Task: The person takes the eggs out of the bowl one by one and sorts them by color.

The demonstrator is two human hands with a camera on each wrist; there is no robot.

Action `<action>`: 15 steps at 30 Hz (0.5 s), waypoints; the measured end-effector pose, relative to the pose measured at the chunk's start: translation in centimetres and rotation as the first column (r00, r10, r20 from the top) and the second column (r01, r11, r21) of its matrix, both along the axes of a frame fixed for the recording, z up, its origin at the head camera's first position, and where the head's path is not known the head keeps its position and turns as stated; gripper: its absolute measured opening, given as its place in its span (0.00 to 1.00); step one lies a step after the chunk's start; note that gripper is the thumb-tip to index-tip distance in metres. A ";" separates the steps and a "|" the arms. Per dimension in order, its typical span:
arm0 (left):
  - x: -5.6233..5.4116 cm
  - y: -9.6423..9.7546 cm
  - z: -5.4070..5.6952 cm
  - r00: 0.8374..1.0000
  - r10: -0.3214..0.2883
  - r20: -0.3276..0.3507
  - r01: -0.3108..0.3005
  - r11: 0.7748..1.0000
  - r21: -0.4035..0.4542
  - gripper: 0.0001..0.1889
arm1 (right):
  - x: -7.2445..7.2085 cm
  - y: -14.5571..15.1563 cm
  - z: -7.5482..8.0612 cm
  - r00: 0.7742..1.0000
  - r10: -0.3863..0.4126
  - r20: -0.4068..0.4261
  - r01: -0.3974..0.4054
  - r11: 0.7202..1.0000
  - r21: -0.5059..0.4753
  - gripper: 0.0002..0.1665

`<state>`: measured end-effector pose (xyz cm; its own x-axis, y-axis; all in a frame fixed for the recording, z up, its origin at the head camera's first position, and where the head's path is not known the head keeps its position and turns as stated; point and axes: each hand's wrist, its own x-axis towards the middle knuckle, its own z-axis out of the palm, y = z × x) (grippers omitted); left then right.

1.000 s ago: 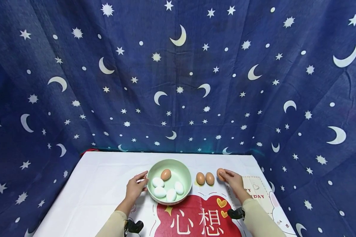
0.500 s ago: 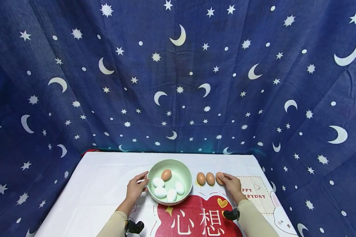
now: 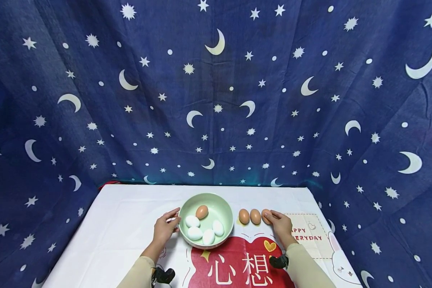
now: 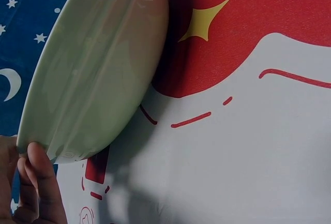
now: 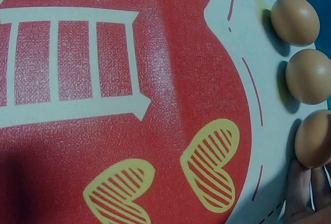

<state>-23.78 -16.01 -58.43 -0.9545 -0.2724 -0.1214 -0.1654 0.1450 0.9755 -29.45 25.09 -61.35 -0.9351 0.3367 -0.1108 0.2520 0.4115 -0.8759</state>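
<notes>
A pale green bowl (image 3: 219, 208) holds several white eggs (image 3: 195, 233) and one brown egg (image 3: 201, 212). My left hand (image 3: 163, 228) rests at the bowl's left side, its fingertips touching the outside near the rim; the left wrist view shows fingers (image 4: 41, 169) against the bowl's wall. To the right of the bowl stand three brown eggs in a row. My right hand (image 3: 281, 226) holds the rightmost egg (image 5: 314, 138) between thumb and fingers, partly hiding it. The middle egg (image 5: 310, 76) and the left egg (image 5: 296, 20) stand beside it, untouched.
A white tablecloth (image 3: 122, 224) covers the table, with a large red print (image 3: 237, 264) in front of the bowl and a printed card design (image 3: 309, 228) at the right. Behind hangs a dark blue curtain (image 3: 216, 132) with moons and stars.
My right hand has come slightly left and down with its brown egg, setting it close beside the other two. My left hand stays at the bowl.
</notes>
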 end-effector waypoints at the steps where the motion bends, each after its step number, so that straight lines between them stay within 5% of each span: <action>1: 0.0 0.0 0.0 1.000 0.000 0.001 0.000 1.000 -0.003 0.21 | 0.0 0.0 0.1 1.000 0.001 0.005 -0.001 1.000 -0.001 0.33; 15: -0.1 -0.1 -0.1 1.000 0.001 0.001 -0.001 1.000 -0.013 0.20 | 0.0 -0.3 0.2 1.000 -0.021 0.016 0.021 1.000 0.013 0.32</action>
